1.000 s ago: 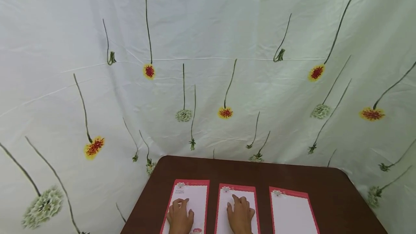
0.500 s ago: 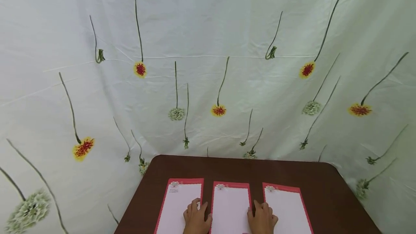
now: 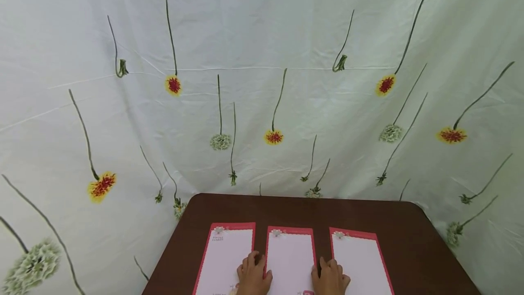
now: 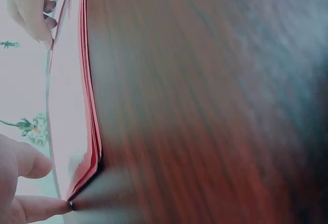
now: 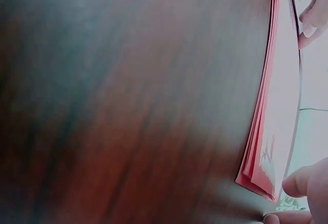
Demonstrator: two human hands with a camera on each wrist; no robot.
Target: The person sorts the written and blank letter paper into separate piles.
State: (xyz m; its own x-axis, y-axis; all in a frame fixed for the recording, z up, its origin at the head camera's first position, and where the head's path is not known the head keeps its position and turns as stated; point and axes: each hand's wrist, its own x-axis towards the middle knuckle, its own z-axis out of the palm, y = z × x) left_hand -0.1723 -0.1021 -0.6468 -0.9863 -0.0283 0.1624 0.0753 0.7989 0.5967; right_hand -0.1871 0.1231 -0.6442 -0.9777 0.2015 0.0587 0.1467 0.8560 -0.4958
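On the brown table lie three white notepads with red borders and a flower print, side by side. My left hand is at the left edge of the middle notepad, partly over the gap beside the left notepad. Along the middle notepad's right edge rests my right hand, overlapping the right notepad. The left wrist view shows layered red page edges on a pad, with fingertips right at its corner. Fingertips also reach the near corner of the pad in the right wrist view.
The dark brown table has rounded far corners. Behind it hangs a pale cloth printed with upside-down flowers, close to the table's far edge. Narrow strips of tabletop separate the notepads.
Both hands have moved right: the left from the left notepad, the right from atop the middle one, to the middle notepad's two sides. Over the last half second they barely shift.
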